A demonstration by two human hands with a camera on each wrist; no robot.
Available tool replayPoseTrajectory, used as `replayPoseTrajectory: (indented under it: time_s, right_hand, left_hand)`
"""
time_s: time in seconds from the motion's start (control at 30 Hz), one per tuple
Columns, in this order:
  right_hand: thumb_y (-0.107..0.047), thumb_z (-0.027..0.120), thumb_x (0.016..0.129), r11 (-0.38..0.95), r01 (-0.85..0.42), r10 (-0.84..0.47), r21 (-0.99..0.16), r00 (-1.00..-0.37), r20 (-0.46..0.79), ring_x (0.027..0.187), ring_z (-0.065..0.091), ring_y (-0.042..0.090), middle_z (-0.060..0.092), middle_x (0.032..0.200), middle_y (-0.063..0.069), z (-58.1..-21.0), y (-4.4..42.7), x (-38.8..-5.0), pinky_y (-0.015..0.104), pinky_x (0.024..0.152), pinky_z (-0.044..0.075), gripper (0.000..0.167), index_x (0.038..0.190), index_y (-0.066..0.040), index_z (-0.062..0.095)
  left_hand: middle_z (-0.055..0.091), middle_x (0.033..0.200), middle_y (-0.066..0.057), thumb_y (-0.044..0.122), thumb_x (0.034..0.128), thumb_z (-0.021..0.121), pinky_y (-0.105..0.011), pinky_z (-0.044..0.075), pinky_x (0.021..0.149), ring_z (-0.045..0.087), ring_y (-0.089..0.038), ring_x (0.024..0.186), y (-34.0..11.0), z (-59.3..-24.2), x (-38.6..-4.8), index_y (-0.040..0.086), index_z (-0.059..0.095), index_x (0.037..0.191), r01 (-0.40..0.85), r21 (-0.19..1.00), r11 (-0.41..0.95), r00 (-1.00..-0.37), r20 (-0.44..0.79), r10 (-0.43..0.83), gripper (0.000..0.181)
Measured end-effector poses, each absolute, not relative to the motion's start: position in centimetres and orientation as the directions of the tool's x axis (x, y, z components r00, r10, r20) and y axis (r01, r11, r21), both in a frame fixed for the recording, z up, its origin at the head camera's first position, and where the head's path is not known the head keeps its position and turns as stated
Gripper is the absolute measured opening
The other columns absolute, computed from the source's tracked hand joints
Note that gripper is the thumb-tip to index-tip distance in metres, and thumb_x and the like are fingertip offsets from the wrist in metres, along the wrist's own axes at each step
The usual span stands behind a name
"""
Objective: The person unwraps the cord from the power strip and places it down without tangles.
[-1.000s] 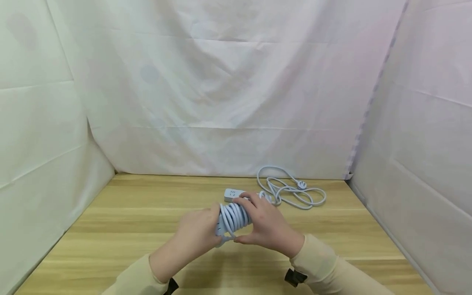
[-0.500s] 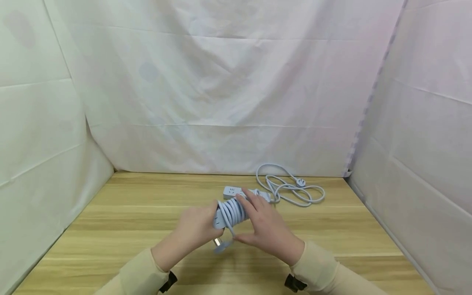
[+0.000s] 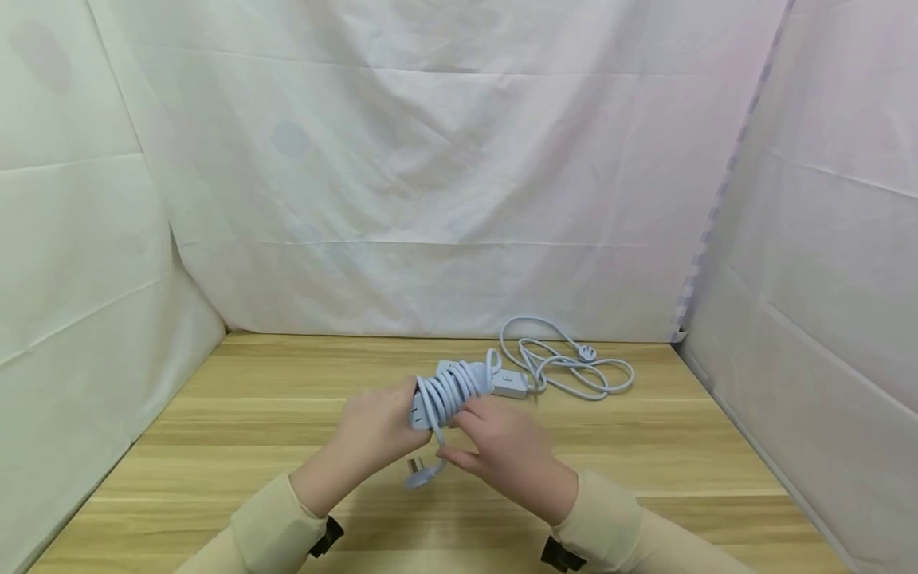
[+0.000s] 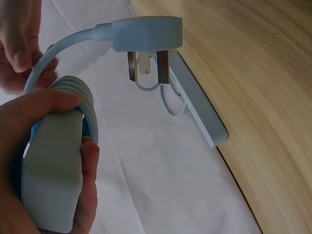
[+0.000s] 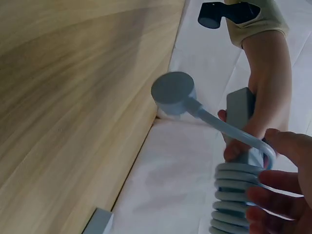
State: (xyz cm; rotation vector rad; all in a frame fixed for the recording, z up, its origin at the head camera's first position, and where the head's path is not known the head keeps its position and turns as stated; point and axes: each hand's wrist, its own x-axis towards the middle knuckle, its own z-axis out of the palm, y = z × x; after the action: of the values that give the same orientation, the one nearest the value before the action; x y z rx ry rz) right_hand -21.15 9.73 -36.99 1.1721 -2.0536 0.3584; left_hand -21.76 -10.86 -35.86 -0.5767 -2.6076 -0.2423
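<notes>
My left hand [image 3: 383, 422] grips one end of a pale blue-grey power strip [image 4: 53, 170], its thumb lying against the wound cord [image 3: 448, 392]. That cord wraps the strip in several tight turns, with a small loop standing up at the far end. From the near turns a short free length leads to a three-pin plug [image 4: 148, 34], which hangs in the air below the strip. My right hand [image 3: 505, 446] is at the near side of the coil. In the right wrist view its thumb and curled fingers hold the cord where it bends out toward the plug [image 5: 173, 90].
Behind my hands a second power strip [image 3: 509, 383] lies on the wooden table [image 3: 287, 446], partly hidden by the held one. Its loose cord [image 3: 610, 391] sprawls to the right in loops, ending in a plug [image 3: 586, 352]. White cloth [image 3: 445, 199] hangs around the back and sides.
My right hand has slid down from over the coil to its near side, uncovering the turns. The held strip has tilted and risen slightly leftward; its plug now hangs in plain sight.
</notes>
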Motion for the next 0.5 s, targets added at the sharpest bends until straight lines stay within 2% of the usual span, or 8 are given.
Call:
replayPoseTrajectory:
  time_s: [0.1, 0.23, 0.33, 0.5]
  right_hand:
    - [-0.031, 0.084, 0.076, 0.549, -0.831, -0.651, 0.09, -0.358, 0.669, 0.072, 0.058, 0.008, 0.061, 0.083, -0.007, -37.32, 9.3, -20.95, 0.022, 0.062, 0.047, 0.027, 0.084, -0.014, 0.065]
    - [-0.018, 0.081, 0.08, 0.541, -0.841, -0.652, 0.017, -0.407, 0.64, 0.067, 0.058, 0.006, 0.063, 0.078, -0.006, -37.69, 8.99, -20.85, 0.02, 0.059, 0.046, 0.019, 0.083, -0.012, 0.063]
    - [-0.008, 0.077, 0.083, 0.522, -0.852, -0.636, -0.046, -0.425, 0.644, 0.065, 0.06, 0.005, 0.066, 0.078, -0.003, -37.75, 8.95, -20.9, 0.018, 0.058, 0.047, 0.015, 0.093, -0.008, 0.066]
    - [0.005, 0.069, 0.086, 0.475, -0.87, -0.616, -0.135, -0.438, 0.655, 0.057, 0.054, 0.0, 0.062, 0.072, -0.002, -37.64, 9.01, -20.95, 0.01, 0.055, 0.042, 0.027, 0.111, -0.003, 0.064]
  left_hand:
    - [0.038, 0.053, 0.008, 0.031, 0.0729, 0.076, -0.027, 0.029, 0.037, 0.033, -0.006, 0.042, -10.86, -35.74, -21.66, 0.013, 0.051, 0.079, 0.443, 0.066, 0.894, -0.796, 0.487, 0.359, 0.031]
    - [0.042, 0.055, 0.008, 0.04, 0.0722, 0.081, -0.027, 0.031, 0.038, 0.036, -0.006, 0.043, -10.98, -35.59, -21.55, 0.011, 0.053, 0.082, 0.442, 0.08, 0.894, -0.794, 0.497, 0.348, 0.041]
    - [0.046, 0.057, 0.007, 0.046, 0.0683, 0.085, -0.028, 0.033, 0.039, 0.04, -0.007, 0.044, -11.18, -35.55, -21.58, 0.01, 0.055, 0.083, 0.427, 0.096, 0.899, -0.804, 0.495, 0.329, 0.049]
    - [0.049, 0.058, 0.006, 0.049, 0.064, 0.087, -0.03, 0.036, 0.041, 0.043, -0.009, 0.046, -11.5, -35.62, -21.82, 0.01, 0.057, 0.084, 0.405, 0.124, 0.906, -0.823, 0.481, 0.302, 0.054]
